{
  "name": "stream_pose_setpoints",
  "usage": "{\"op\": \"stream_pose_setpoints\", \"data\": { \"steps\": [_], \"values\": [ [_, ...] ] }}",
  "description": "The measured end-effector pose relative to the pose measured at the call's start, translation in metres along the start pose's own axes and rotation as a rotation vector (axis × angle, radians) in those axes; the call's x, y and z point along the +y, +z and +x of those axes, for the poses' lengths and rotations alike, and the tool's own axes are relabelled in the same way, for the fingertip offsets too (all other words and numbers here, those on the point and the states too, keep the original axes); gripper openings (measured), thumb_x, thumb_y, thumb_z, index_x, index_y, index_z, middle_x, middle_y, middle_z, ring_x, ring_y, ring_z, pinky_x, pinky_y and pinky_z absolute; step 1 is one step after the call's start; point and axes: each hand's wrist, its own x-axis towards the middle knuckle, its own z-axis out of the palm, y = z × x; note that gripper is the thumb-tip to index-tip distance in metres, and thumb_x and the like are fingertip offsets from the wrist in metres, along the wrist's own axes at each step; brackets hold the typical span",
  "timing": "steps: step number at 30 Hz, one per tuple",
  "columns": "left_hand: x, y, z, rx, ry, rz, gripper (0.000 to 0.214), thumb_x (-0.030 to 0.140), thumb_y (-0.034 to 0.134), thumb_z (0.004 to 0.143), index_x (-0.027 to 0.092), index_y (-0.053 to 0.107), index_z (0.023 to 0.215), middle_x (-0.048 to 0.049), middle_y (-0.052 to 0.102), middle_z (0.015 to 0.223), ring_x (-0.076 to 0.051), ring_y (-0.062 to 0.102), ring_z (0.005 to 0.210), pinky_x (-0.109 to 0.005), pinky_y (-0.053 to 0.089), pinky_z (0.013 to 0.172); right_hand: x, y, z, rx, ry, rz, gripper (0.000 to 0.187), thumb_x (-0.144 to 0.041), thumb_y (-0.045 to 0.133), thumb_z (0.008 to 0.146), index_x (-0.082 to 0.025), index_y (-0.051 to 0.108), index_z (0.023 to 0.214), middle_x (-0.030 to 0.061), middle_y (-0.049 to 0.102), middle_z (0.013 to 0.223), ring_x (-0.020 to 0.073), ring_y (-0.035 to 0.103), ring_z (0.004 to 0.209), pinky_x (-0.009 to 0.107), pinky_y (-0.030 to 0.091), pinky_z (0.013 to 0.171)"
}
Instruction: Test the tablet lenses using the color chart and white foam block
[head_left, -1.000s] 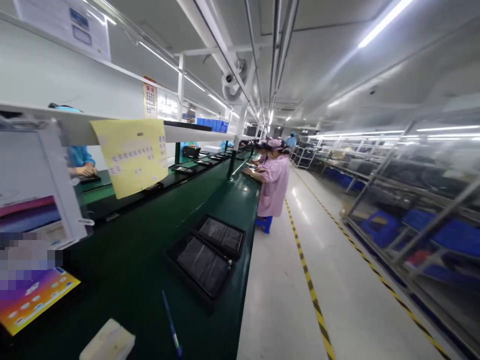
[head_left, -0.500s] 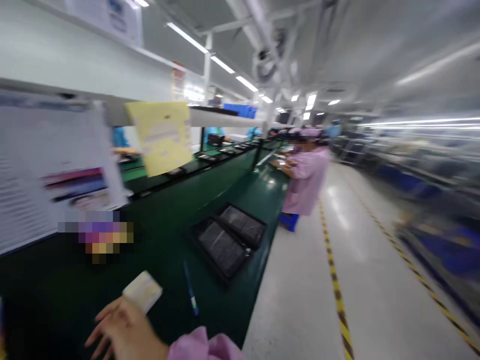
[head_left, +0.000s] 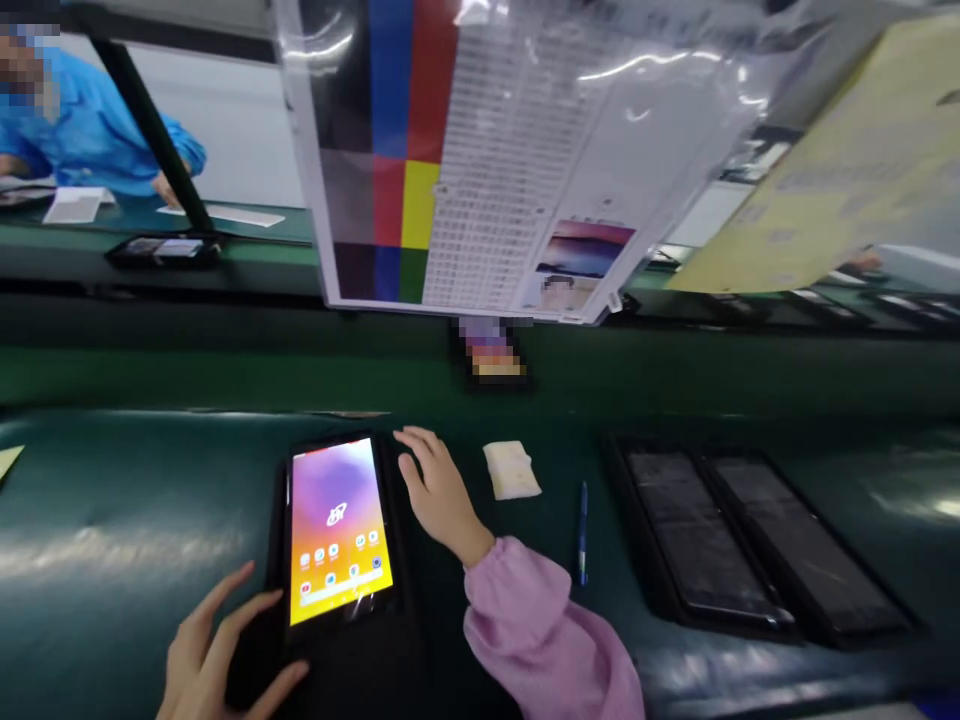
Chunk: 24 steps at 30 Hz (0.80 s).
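The tablet (head_left: 341,535) lies between the left hand (head_left: 196,665), whose fingers are spread near its lower left corner, and the right hand (head_left: 439,495), loosely extended beside its upper right corner.

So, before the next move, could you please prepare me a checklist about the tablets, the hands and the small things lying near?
1. Lit tablet shows its icons: ok, the screen is bright.
2. Left hand touches the lit tablet: cannot tell, its fingers are spread by the lower left edge.
3. Right hand is free: ok, it holds nothing, to the right of the lit tablet.
4. White pad lies off the lit tablet: ok, it is on the bench past the right hand.
5. Pen is put down: ok, it lies apart from both hands.
6. Two dark tablets are lit: not ok, both screens are dark.
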Motion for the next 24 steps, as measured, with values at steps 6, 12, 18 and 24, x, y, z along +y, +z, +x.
{"op": "stream_pose_setpoints", "data": {
  "steps": [6,12,18,24],
  "values": [
    [0.003,0.006,0.022,-0.104,-0.109,-0.042,0.063,0.047,0.067,0.091,0.031,0.04,0.145,-0.0178,0.034,0.163,-0.048,0.043,0.145,-0.075,0.039,0.112,-0.002,0.026,0.049,-0.099,0.075,0.056,0.037,-0.041,0.051,0.103,-0.02,0.074,0.123,0.0139,0.055,0.15,0.0337,0.049,0.141,0.054,0.031,0.124],
    [0.004,0.004,0.021,-0.13,-0.165,-0.066,0.102,0.047,0.075,0.086,0.03,0.013,0.166,-0.0211,0.03,0.168,-0.049,0.04,0.148,-0.072,0.042,0.112,0.007,0.028,0.045,-0.083,0.15,0.324,0.05,-0.055,0.038,0.104,-0.02,0.069,0.121,0.0125,0.068,0.132,0.0265,0.061,0.128,0.044,0.046,0.114],
    [-0.024,0.001,0.038,-0.334,-0.039,-0.231,0.124,0.042,0.087,0.075,0.037,0.005,0.169,-0.0147,0.019,0.176,-0.05,0.021,0.158,-0.073,0.031,0.12,-0.004,0.016,0.002,-0.126,0.529,1.057,0.045,-0.056,0.066,0.09,-0.022,0.069,0.12,0.003,0.071,0.086,0.0168,0.061,0.07,0.025,0.042,0.06],
    [-0.016,-0.009,0.125,-0.291,-0.57,-0.922,0.084,0.074,0.054,0.093,0.036,0.033,0.165,-0.0065,0.05,0.163,-0.036,0.042,0.152,-0.056,0.041,0.121,-0.011,0.018,-0.013,-0.211,0.602,1.154,0.042,-0.043,0.08,0.077,-0.023,0.076,0.113,0.0031,0.073,0.094,0.0165,0.059,0.073,0.025,0.041,0.063]
  ]
}}
